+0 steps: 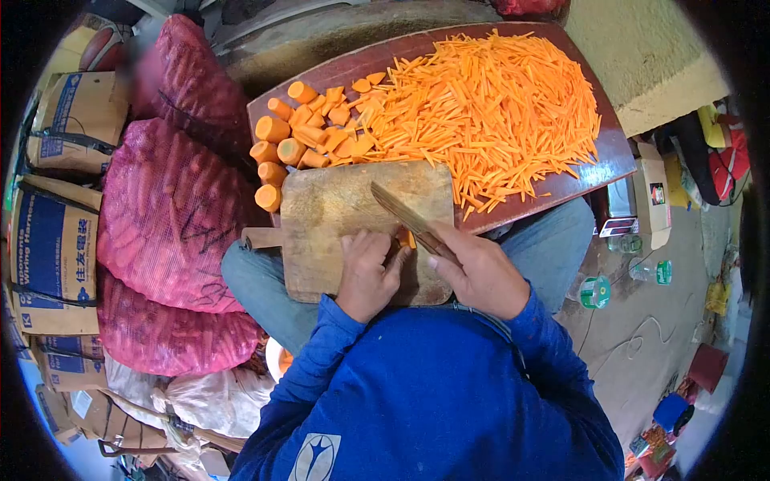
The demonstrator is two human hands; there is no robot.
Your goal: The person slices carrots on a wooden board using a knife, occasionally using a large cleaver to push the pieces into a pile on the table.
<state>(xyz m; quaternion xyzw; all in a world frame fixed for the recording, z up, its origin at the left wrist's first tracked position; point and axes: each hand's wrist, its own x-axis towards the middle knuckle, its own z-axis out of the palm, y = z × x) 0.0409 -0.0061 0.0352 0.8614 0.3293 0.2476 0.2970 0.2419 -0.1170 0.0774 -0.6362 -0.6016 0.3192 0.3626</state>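
A wooden cutting board (345, 192) lies across the lap, its handle pointing left. My right hand (485, 268) is wrapped round the handle of a knife (397, 210), whose blade slants up and to the left over the board. On the board's right half, my left hand (369, 268) is closed on a small orange carrot piece (407, 239), mostly hidden by the fingers and the knife. Beyond the board, a large heap of carrot sticks (505, 112) covers much of a dark red table (353, 60). Thick carrot chunks (273, 128) stand at the table's left end.
Pink mesh sacks (172, 208) full of carrots are stacked on the left, beside cardboard boxes (56, 256). Part of a white container (277, 359) shows by the left leg. Plastic bottles (595, 292) and an open carton (654, 196) lie on the floor at right.
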